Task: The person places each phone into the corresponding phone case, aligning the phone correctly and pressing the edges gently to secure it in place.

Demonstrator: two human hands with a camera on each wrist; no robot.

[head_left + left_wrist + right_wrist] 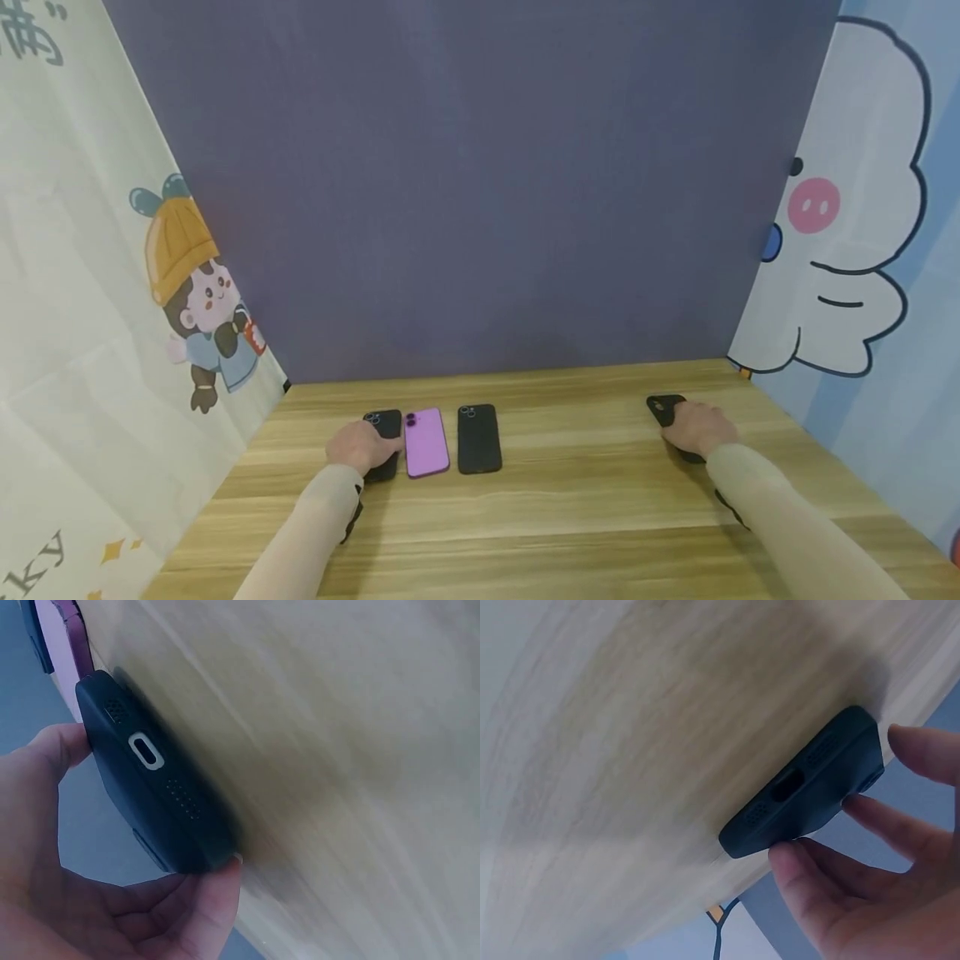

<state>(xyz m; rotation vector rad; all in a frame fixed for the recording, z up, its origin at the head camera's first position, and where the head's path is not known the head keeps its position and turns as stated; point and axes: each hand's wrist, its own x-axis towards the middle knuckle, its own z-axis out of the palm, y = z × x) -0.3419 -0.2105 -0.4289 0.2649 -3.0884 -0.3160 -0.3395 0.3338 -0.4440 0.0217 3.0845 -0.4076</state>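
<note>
Head view: left hand on the left black phone, at the left of the row on the wooden surface; purple phone just beside it, middle black phone next; right hand on the right black phone, well apart.
Left wrist: thumb and fingers clamped on opposite edges of the phone.
Right wrist: fingers touch the phone, thumb near its edge; cannot tell whether clamped.
</note>
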